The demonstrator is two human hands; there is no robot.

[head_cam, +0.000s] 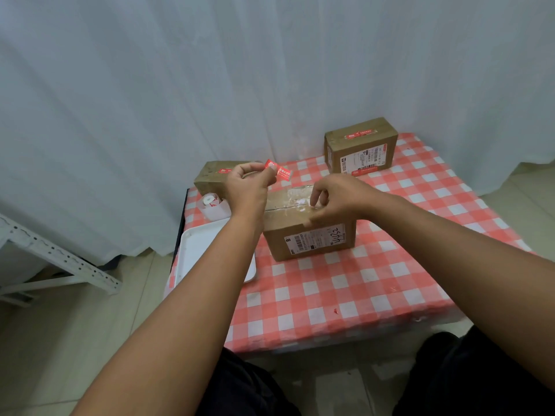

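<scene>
At the left edge of the checkered desk lies one white tray, partly hidden by the left forearm, with one sticker roll just behind it. There are three cardboard boxes. Above the left box, the left hand pinches a red sticker in its fingers. The right hand rests bent fingers on the taped middle box; whether they pinch anything I cannot tell. The right box stands at the back.

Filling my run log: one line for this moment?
left hand pinches red sticker | right hand rests on middle box
</scene>
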